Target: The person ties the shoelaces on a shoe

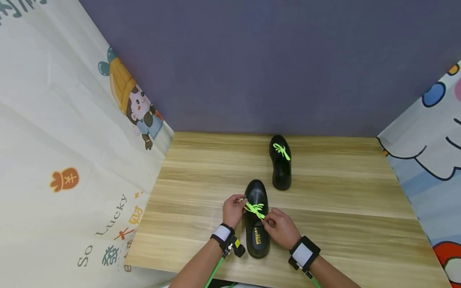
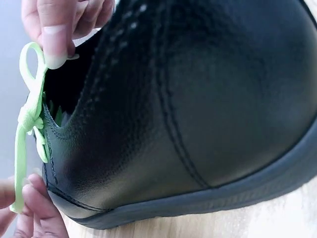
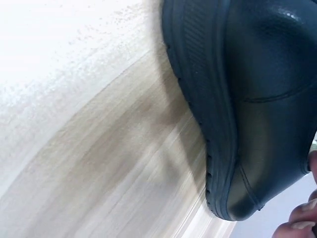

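Observation:
A black leather shoe [image 1: 257, 193] stands on the wooden table, toe away from me, with a bright green shoelace [image 1: 255, 207] knotted in a bow over its front. My left hand [image 1: 233, 211] pinches one part of the lace at the shoe's left side. At the right side my right hand [image 1: 282, 228] pinches another part near the shoe opening. The left wrist view shows the knot [image 2: 29, 119] between the two hands, one loop standing up by the right hand's fingers [image 2: 54, 29]. In the right wrist view the shoe's side [image 3: 272, 114] hides most of the lace.
A second black shoe [image 1: 281, 176] with a tied green lace [image 1: 282, 151] stands farther back on the wooden table [image 1: 342, 192]. A dark grey panel [image 1: 273, 68] rises behind the table. Printed curtains [image 1: 72, 132] hang at both sides. Green cables [image 1: 215, 272] trail from the wrist bands.

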The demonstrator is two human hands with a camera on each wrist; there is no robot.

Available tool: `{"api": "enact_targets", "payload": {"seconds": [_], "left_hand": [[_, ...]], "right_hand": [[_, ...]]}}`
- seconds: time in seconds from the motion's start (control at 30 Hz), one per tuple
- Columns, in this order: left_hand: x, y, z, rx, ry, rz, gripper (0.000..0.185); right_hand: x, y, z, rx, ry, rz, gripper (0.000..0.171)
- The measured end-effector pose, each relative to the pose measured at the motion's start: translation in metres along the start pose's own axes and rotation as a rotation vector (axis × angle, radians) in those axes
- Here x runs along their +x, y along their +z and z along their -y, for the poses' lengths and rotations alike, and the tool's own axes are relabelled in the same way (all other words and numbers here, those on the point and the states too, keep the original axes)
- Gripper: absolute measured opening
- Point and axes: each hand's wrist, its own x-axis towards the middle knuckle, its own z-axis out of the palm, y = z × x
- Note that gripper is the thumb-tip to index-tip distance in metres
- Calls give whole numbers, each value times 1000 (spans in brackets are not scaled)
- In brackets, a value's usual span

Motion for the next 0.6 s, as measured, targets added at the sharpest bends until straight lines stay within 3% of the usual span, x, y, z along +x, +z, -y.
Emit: {"api": "enact_targets", "payload": {"seconds": [0.3,0.5,0.6], "left_hand": [[-1,0,3,-59,-23,-13,11],[-2,2,3,-65,-32,-22,10],[-4,1,2,-48,-5,-12,11]], "right_hand": [[-6,-8,-1,25,41,37,27],[-11,-12,-4,51,-2,18,33],[-13,-13,-5,65,-31,12,32]]}}
